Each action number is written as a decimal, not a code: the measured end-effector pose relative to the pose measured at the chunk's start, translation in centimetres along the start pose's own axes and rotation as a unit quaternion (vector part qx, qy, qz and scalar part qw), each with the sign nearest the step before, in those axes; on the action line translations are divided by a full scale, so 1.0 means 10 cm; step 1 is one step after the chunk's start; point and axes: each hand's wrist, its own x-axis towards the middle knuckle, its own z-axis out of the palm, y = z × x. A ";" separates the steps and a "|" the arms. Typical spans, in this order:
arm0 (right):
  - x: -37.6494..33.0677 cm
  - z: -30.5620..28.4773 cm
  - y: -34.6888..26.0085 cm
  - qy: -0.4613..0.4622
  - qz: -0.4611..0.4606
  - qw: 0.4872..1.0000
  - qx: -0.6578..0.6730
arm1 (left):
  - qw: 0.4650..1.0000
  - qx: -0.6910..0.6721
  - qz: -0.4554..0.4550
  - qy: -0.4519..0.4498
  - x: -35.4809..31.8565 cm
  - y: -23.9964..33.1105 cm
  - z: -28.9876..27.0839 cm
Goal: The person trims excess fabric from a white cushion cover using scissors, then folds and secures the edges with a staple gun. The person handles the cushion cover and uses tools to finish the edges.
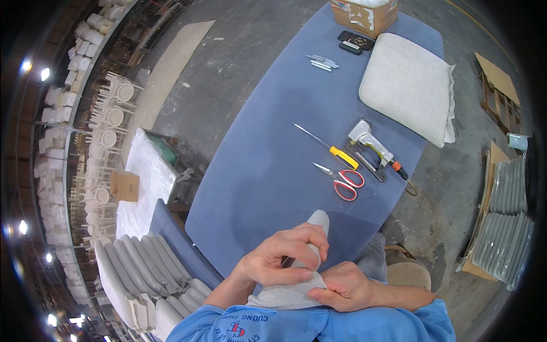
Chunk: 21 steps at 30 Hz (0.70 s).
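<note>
Close to my body I hold a padded piece covered in light grey fabric (279,297), tilted on edge with its rounded end pointing away from me. My left hand (288,255) is wrapped over it, thumb on the near side and fingers on the far side. My right hand (345,286) pinches the fabric at the piece's right edge between thumb and fingers. Beyond my hands on the blue table lie scissors with red and white handles (346,183), a yellow-handled screwdriver (345,158) and a pneumatic staple gun (373,142).
The blue-covered table (256,171) also carries a light grey fabric-covered pad (404,85), silver staple strips (323,62), dark small items (353,43) and a cardboard box (364,20). Stacked grey cushions (145,262) stand at left; wrapped cushions (504,216) at right. A round stool (407,273) is near my right arm.
</note>
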 end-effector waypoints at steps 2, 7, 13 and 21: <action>0.00 0.00 0.02 -0.002 -0.010 1.000 -0.009 | 1.000 0.011 -0.003 -0.007 0.01 0.02 -0.01; 0.07 0.04 0.01 -0.007 -0.035 0.999 -0.014 | 0.999 0.022 -0.012 -0.026 0.02 0.04 -0.05; 0.06 0.10 0.07 0.006 -0.047 0.998 -0.032 | 0.997 0.026 -0.058 -0.047 0.04 0.12 -0.07; 0.02 0.01 0.16 -0.009 -0.058 0.997 -0.041 | 0.994 0.042 -0.070 -0.074 0.06 0.07 -0.07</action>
